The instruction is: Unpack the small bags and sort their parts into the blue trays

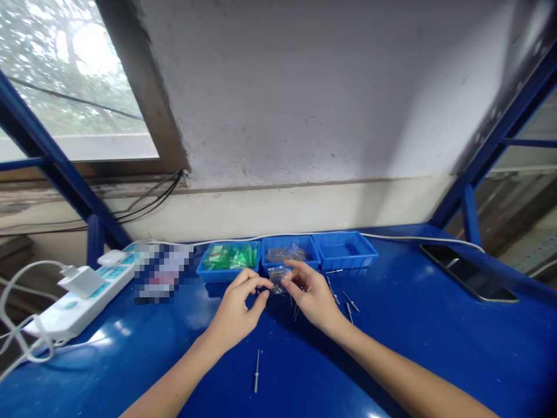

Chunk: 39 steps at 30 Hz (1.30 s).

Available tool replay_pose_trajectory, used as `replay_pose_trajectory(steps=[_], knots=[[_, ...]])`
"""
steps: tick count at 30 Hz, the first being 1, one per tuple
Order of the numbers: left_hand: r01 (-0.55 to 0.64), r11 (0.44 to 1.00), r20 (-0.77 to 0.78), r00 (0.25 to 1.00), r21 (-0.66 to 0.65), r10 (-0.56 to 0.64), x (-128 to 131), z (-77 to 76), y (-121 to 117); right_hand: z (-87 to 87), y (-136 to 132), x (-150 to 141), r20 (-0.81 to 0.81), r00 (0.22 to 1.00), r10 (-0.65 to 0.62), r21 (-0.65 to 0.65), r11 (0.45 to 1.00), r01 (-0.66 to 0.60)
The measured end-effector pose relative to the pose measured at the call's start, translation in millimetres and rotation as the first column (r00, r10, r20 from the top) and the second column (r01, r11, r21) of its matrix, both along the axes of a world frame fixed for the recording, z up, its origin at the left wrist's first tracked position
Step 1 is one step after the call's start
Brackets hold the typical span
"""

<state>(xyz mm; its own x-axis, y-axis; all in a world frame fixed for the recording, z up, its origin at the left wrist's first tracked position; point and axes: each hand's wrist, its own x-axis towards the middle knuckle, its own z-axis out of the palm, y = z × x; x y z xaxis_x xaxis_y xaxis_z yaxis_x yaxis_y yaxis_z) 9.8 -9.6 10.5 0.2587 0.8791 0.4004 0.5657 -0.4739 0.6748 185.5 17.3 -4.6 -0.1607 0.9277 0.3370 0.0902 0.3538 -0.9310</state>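
Observation:
A small clear plastic bag (277,273) with shiny pieces inside is held up above the table, in front of the middle bin. My right hand (314,295) grips its right side between thumb and fingers. At the bag's lower left edge, the bent index finger and thumb of my left hand (241,302) come together on it; their exact hold is partly hidden. Beneath and beside my right hand lie several metal blind rivets (349,312). One more blind rivet (256,371) rests alone nearer to me.
Along the back stand a blue bin (228,275) of green packets, a middle blue bin (270,242) with clear bags and an empty blue bin (348,262). A power strip (82,307) and a pixelated item (163,273) are left; a phone (467,273) lies right.

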Motion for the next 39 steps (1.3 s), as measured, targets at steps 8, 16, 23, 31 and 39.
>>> replay_pose_trajectory(steps=[8,16,23,31,39], knots=[[0.103,0.913,0.368,0.928,-0.395,0.054,6.4,0.7,0.3,3.2,-16.4,1.6,0.287,0.952,-0.106,0.603,0.792,-0.094],[-0.048,0.950,0.011,0.999,0.307,0.047,4.1,-5.9,-4.1,13.9,-13.5,1.7,0.228,0.973,0.022,0.175,0.983,-0.063],[-0.009,0.992,0.028,1.000,0.128,0.006,3.2,-4.2,-2.2,6.5,-8.5,-0.7,0.169,0.984,-0.062,0.158,0.987,0.035],[0.114,0.911,0.457,0.885,-0.397,0.089,5.0,4.5,1.2,2.5,-16.2,1.3,0.400,0.913,-0.080,0.566,0.805,-0.178],[-0.005,0.909,-0.067,0.997,0.418,0.037,3.0,-3.4,-4.7,10.6,-13.0,-2.2,0.167,0.986,0.024,0.110,0.993,-0.043]])
